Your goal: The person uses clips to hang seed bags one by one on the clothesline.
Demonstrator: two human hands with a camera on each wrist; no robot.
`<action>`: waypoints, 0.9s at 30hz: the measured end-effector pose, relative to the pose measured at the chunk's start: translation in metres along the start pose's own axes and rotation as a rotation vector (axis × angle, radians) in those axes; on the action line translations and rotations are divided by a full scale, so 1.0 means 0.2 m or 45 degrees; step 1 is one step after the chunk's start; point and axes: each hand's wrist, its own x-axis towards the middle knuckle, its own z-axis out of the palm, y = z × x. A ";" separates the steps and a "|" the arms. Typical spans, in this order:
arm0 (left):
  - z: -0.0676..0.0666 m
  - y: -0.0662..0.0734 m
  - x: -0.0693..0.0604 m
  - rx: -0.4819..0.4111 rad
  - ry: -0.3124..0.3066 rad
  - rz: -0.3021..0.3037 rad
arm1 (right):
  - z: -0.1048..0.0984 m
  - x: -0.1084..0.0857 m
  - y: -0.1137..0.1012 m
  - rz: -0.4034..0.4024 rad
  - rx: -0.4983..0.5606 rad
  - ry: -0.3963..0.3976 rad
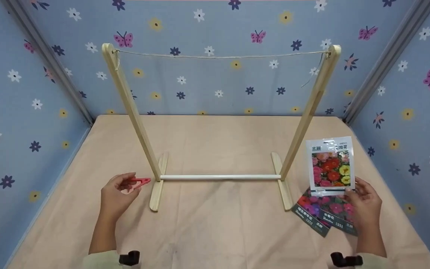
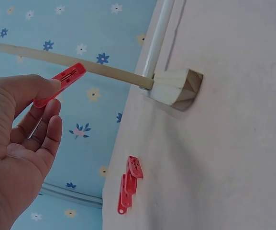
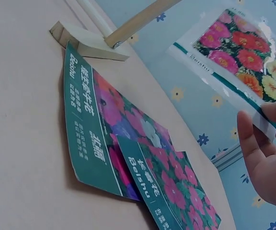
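My left hand [image 1: 118, 196] pinches a red clothespin [image 2: 61, 85] between thumb and fingers, just left of the wooden stand's left foot [image 1: 156, 196]. At the right, my right hand [image 1: 366, 203] holds a flower seed packet [image 1: 330, 166] by its lower right corner, raised and facing me. Two more seed packets [image 3: 114, 139] lie overlapping on the table beneath it, partly covered by the hand in the head view. A thin string [image 1: 218, 57] runs between the tops of the stand's two posts [image 1: 314, 101]; nothing hangs from it.
Several red clothespins [image 2: 130, 184] lie on the table in the left wrist view. A white rod [image 1: 220, 177] joins the stand's feet low down. Blue flowered panels [image 1: 218, 82] close off the back and sides of the cloth-covered table [image 1: 215, 231].
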 end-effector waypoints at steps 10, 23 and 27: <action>0.02 0.09 0.00 -0.054 0.001 0.092 | 0.01 -0.05 -0.02 -0.062 0.211 -0.061; 0.04 0.26 0.07 -0.058 -0.071 0.191 | 0.07 -0.08 -0.06 -0.224 0.307 -0.300; 0.05 0.36 0.08 -0.075 -0.076 0.240 | 0.10 -0.10 -0.08 -0.243 0.282 -0.346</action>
